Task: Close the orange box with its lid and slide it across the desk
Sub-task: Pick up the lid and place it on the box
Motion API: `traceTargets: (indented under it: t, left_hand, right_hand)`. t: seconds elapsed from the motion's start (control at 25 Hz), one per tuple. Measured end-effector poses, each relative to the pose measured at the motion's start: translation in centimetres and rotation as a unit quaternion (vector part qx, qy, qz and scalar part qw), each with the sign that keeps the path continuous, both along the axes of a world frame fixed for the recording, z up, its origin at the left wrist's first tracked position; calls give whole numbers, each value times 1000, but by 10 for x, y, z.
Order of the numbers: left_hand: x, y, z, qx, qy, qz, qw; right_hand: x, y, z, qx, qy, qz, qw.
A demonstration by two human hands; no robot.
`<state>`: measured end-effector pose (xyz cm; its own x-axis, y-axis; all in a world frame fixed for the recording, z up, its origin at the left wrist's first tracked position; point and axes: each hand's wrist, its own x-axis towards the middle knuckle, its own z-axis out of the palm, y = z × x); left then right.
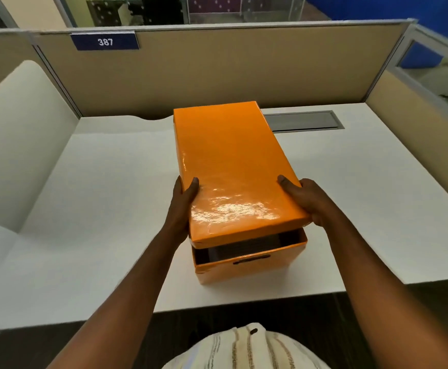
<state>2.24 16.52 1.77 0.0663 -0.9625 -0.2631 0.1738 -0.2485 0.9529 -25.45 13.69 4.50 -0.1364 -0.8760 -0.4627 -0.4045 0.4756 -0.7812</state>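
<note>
An orange box (246,270) stands near the front edge of the white desk (105,187), its near end showing a handle slot. The glossy orange lid (230,161) lies over it with its near end raised, leaving a gap through which the dark inside shows. My left hand (184,206) grips the lid's left edge, thumb on top. At the lid's right near corner is my right hand (308,201), also thumb on top. The far part of the box is hidden under the lid.
Beige partition walls (217,70) close the desk at the back and right, with a blue "387" label (105,41). A grey cable hatch (304,121) is set into the desk behind the box. A white curved divider (17,129) stands at the left.
</note>
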Motion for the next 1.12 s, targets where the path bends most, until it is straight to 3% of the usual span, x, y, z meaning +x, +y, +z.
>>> traceTargets:
  t: [0.48,1.12]
  left_hand:
    - [-7,-6,3,35,-12,-43,998]
    - [2,-13,6,53,-22,-49,997]
  right_hand:
    - [-11,22,-24,-29,-53,-51,997]
    - [-7,18,-17,-27,-3,-35,999]
